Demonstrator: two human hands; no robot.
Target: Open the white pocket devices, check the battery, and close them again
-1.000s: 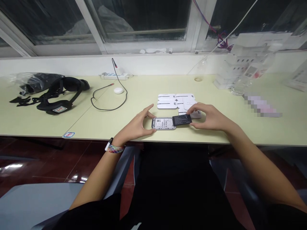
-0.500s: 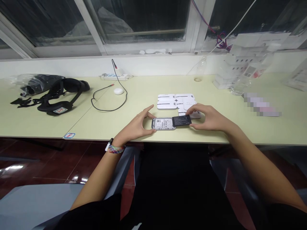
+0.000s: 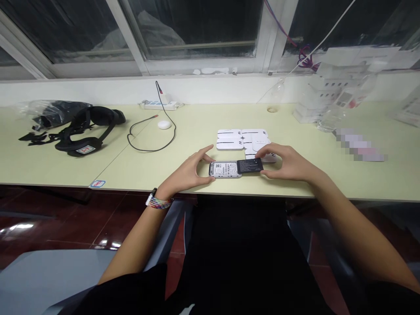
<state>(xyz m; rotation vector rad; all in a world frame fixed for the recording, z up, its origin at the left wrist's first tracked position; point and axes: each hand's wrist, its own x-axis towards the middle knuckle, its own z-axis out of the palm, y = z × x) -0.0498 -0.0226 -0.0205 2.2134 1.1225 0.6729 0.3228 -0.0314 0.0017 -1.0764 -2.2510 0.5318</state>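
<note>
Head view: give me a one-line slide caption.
Left hand steadies a small silver label-faced device on the pale green table while right hand holds a flat black rectangular battery at its end.

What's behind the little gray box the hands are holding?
Behind the gray box lie flat white covers on the table. The right hand and the black battery hide the nearest ones, so a full count is impossible.

QR code label on the open device; its print is too small to read.
</note>
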